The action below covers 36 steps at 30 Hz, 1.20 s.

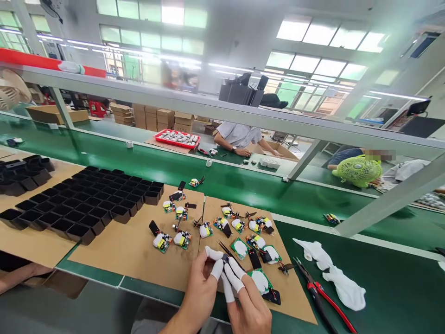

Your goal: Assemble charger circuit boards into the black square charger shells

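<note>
**Small dark part (225, 259) pinched between white-covered fingertips (217, 269)**

Through the head view, my only feed, I look down on 2 hands working above the near edge of the bench. The left hand (204, 280) has its thumb and forefinger closed on the small dark part from the left. The right hand (248, 297) grips it from the right, its covered fingers drawn together. The part sits right where the fingertips meet, mostly hidden, so I cannot tell what it is.

Just beyond and beside the hands I see circuit boards (239, 249) spread over a cardboard sheet (135, 266), many with black pieces wired to them. The board nearest the right hand has a broad white patch, with a black slab beside it. On the left, rows of open black boxes (86, 204) stand close together.

To my right, pliers (315, 290) with red and black handles lie partly on the green bench (392, 283), near crumpled white cloth (344, 287). Across the bench, a co-worker in a pale shirt (234, 136) sits near a red tray (157, 137) of small white items. Farther right I see a green fan (359, 170).
</note>
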### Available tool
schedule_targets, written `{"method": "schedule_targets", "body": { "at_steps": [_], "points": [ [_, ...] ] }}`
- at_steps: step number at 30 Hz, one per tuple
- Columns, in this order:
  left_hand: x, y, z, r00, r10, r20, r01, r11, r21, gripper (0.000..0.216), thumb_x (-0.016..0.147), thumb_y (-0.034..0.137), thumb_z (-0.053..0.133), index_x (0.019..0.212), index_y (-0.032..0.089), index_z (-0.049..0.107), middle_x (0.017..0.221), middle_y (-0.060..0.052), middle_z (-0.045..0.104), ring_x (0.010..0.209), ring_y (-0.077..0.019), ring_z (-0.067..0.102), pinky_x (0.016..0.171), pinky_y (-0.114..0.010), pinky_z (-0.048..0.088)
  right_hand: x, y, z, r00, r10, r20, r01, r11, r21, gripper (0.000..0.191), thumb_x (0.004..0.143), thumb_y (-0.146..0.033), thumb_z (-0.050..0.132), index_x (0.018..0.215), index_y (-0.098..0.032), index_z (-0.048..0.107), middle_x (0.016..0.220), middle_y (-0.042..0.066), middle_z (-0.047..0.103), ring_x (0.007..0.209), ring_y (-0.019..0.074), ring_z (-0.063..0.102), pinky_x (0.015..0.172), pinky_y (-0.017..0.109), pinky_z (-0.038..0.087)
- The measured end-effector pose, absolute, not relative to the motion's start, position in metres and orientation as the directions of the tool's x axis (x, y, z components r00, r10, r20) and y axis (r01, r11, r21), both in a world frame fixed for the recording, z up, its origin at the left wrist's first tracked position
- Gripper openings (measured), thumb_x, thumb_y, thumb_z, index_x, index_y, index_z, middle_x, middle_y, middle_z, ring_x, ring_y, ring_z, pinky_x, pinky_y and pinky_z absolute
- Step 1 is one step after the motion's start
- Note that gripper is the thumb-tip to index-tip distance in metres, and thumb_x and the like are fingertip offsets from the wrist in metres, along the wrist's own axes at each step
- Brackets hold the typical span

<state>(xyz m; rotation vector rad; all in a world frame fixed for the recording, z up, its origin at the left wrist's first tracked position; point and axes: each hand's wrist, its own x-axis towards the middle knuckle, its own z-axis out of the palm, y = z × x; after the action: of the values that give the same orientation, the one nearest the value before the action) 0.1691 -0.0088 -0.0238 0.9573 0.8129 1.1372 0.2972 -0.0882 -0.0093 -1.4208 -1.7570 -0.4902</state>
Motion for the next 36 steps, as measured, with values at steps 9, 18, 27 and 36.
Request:
{"method": "schedule_targets", "body": {
  "at_steps": [9, 18, 27, 36],
  "points": [
    [0.168, -0.014, -0.039, 0.253, 0.962, -0.105, -0.284, 0.178, 0.942, 0.037, 0.095, 0.042, 0.075, 0.128, 0.024, 0.074, 0.119, -0.010, 0.083, 0.108, -0.0302, 0.077, 0.099, -0.043, 0.061, 0.290, -0.088, -0.030, 0.069, 0.609, 0.790, 0.912, 0.283, -0.297, 0.022, 0.113, -0.028, 0.065, 0.113, -0.030, 0.087, 0.107, 0.008, 0.090, 0.086, 0.0293, 0.091, 0.065, 0.035, 0.075],
    [0.164, -0.006, -0.030, 0.263, 0.956, -0.130, -0.270, 0.202, 0.941, 0.029, 0.093, 0.048, 0.078, 0.106, 0.022, 0.073, 0.104, -0.007, 0.082, 0.100, -0.0270, 0.077, 0.094, -0.038, 0.062, 0.280, -0.090, -0.038, 0.327, 0.700, 0.635, 0.697, 0.275, -0.662, 0.017, 0.104, -0.028, 0.080, 0.116, -0.028, 0.092, 0.119, 0.011, 0.090, 0.111, 0.0305, 0.090, 0.090, 0.036, 0.076],
    [0.137, -0.029, -0.007, 0.265, 0.956, -0.127, -0.207, 0.185, 0.961, 0.062, 0.089, 0.054, 0.095, 0.140, 0.027, 0.074, 0.142, -0.012, 0.080, 0.121, -0.0289, 0.076, 0.115, -0.043, 0.059, 0.274, -0.077, -0.015, 0.669, 0.736, 0.105, -0.063, 0.196, -0.979, 0.035, 0.119, -0.049, 0.061, 0.133, -0.029, 0.086, 0.111, 0.007, 0.091, 0.103, 0.0253, 0.090, 0.093, 0.041, 0.077],
    [0.148, -0.030, 0.008, 0.259, 0.964, -0.054, -0.191, 0.106, 0.976, 0.062, 0.096, 0.059, 0.090, 0.147, 0.028, 0.074, 0.147, -0.014, 0.079, 0.135, -0.0350, 0.074, 0.118, -0.046, 0.061, 0.276, -0.074, -0.004, 0.319, 0.903, -0.286, -0.614, -0.033, -0.789, 0.041, 0.105, -0.060, 0.079, 0.125, -0.026, 0.090, 0.117, 0.011, 0.092, 0.115, 0.0319, 0.089, 0.086, 0.044, 0.079]
  ]
}}
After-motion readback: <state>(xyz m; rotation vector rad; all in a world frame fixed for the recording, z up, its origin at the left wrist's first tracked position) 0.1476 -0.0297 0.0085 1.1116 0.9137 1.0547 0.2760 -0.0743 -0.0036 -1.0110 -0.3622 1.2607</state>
